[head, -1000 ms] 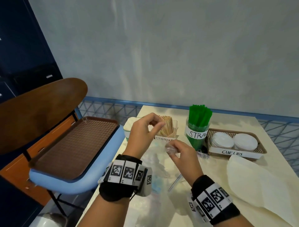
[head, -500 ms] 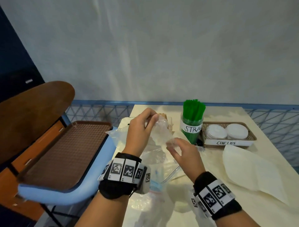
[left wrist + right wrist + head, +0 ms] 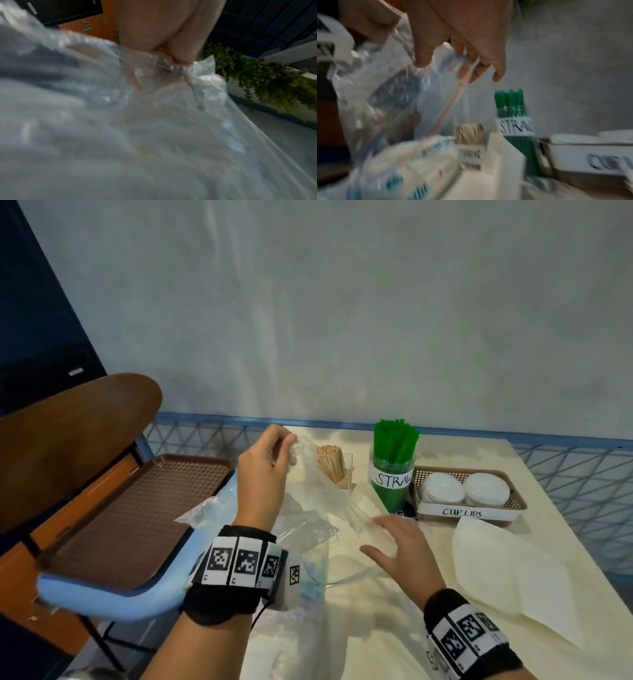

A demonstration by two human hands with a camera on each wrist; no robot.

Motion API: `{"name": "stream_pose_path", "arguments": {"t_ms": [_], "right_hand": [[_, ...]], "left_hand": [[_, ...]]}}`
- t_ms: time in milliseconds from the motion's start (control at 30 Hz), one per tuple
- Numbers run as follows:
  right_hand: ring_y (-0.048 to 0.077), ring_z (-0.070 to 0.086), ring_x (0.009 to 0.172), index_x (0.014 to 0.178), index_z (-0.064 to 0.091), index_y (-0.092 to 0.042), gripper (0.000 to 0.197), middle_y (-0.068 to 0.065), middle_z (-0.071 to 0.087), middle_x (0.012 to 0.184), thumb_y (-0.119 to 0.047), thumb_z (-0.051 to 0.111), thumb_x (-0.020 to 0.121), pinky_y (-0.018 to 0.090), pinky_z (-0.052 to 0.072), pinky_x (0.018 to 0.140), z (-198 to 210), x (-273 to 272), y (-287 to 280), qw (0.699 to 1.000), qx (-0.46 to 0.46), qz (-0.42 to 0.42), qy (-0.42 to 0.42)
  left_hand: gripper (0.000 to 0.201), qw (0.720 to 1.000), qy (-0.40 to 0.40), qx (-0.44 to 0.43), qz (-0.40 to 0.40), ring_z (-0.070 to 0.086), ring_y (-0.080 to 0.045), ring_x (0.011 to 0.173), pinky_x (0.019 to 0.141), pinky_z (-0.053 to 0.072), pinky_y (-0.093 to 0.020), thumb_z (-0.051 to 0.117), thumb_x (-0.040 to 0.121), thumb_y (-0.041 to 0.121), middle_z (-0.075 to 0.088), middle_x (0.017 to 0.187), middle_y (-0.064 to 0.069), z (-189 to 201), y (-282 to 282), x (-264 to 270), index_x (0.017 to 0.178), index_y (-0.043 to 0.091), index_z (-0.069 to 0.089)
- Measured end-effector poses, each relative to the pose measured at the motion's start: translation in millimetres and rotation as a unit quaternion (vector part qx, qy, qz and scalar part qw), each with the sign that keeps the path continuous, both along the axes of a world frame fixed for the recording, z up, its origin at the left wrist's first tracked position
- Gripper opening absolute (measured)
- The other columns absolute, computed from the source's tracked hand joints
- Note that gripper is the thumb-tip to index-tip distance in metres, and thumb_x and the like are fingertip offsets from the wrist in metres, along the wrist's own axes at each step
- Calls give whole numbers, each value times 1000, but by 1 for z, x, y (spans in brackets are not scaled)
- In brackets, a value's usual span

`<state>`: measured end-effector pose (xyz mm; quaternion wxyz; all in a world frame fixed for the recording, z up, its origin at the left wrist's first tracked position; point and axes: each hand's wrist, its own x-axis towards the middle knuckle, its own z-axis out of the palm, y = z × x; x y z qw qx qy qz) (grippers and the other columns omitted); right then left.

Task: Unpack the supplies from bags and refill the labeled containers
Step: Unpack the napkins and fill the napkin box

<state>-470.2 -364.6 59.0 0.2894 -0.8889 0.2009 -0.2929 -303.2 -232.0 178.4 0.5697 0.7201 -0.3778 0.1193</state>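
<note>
My left hand (image 3: 274, 455) is raised over the table's left side and pinches the top of a clear plastic bag (image 3: 325, 491), which hangs slanting down to the right. In the left wrist view thumb and fingers (image 3: 173, 59) squeeze the crumpled film (image 3: 120, 121). My right hand (image 3: 387, 539) hovers low with its fingers spread and holds nothing, its fingertips close to the bag's lower end. Behind stand the stirrers box (image 3: 334, 465), the jar of green straws (image 3: 392, 474) and the brown cup lids basket (image 3: 469, 494).
A second plastic packet with blue print (image 3: 310, 577) lies under my hands. A white paper bag (image 3: 513, 570) lies flat at the right. A brown tray (image 3: 137, 508) rests on a blue chair left of the table. The wall is close behind.
My left hand has lifted the clear bag higher. My right hand has let go of the bag's lower end, opened, and dropped toward the table.
</note>
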Motion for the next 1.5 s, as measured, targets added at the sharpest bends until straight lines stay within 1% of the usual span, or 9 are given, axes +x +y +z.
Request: {"name": "stream_pose_path", "arguments": {"t_ms": [133, 333, 433, 667, 800, 933, 1067, 1200, 1500], "right_hand": [[-11, 47, 107, 120, 48, -31, 44, -24, 51, 118, -36, 67, 81, 2, 34, 89, 43, 15, 20, 986, 120, 80, -86], [11, 58, 79, 82, 56, -24, 11, -9, 59, 79, -17, 60, 89, 24, 47, 74, 63, 32, 31, 967, 169, 77, -172], [12, 55, 67, 80, 57, -11, 12, -3, 56, 70, -17, 60, 90, 23, 45, 67, 63, 31, 33, 969, 161, 82, -168], [4, 46, 57, 81, 52, -21, 15, 0, 52, 66, -20, 46, 95, 11, 42, 61, 70, 34, 37, 960, 200, 48, -189], [10, 45, 62, 81, 50, -21, 17, 17, 56, 80, -26, 42, 95, 26, 42, 65, 69, 41, 43, 936, 268, 42, -225], [2, 47, 68, 83, 49, -19, 19, -1, 49, 78, -29, 40, 95, 22, 41, 71, 64, 52, 56, 901, 349, 36, -257], [-1, 56, 80, 103, 54, -20, 25, -11, 56, 88, -37, 59, 86, 18, 46, 73, 62, 56, 68, 907, 371, 74, -185], [12, 56, 76, 88, 60, -23, 22, -7, 55, 79, -28, 77, 74, 21, 42, 67, 54, 57, 67, 978, 169, 80, 92], [-3, 48, 85, 76, 67, -36, 34, -17, 52, 93, -2, 71, 75, 2, 34, 79, 37, 68, 118, 985, 117, 5, -128]], "left_hand": [[20, 993, -18, 105, -56, 52, -9, 60, 62, 43, -24, 51, 94, 28, 59, 66, 0, -6, -5, -22, 83, 12, 58], [56, 963, -119, 185, -155, 51, 8, 91, 98, 38, -27, 69, 68, 54, 56, 108, 19, -11, 10, -29, 116, 32, 50], [13, 971, -173, 157, -58, 58, -4, 76, 110, 28, -50, 66, 84, 26, 68, 88, 7, -8, 14, -14, 94, 19, 68], [68, 987, -91, 122, -46, 55, -2, 104, 116, 8, -53, 26, 77, 81, 59, 114, 24, 13, 48, -1, 120, 36, 54], [87, 992, 32, 46, -110, 49, -4, 123, 107, 35, -43, 58, 63, 77, 57, 128, 14, -5, 102, 38, 133, 29, 43], [105, 938, 268, 40, -217, 53, -14, 123, 101, 46, -31, 87, 48, 47, 60, 129, 1, -47, 124, 60, 137, 17, 39], [58, 917, 321, 76, -224, 66, -4, 82, 77, 50, -19, 88, 46, 33, 71, 81, 10, -80, 114, 59, 95, 15, 62], [9, 946, 298, 57, -112, 66, -15, 87, 90, 47, -40, 70, 78, 5, 73, 84, 2, -85, 118, 75, 82, 14, 69], [20, 966, 180, 8, -187, 63, -22, 103, 89, 51, -33, 58, 82, 27, 69, 104, -10, -60, 153, 83, 97, 23, 70]]}}
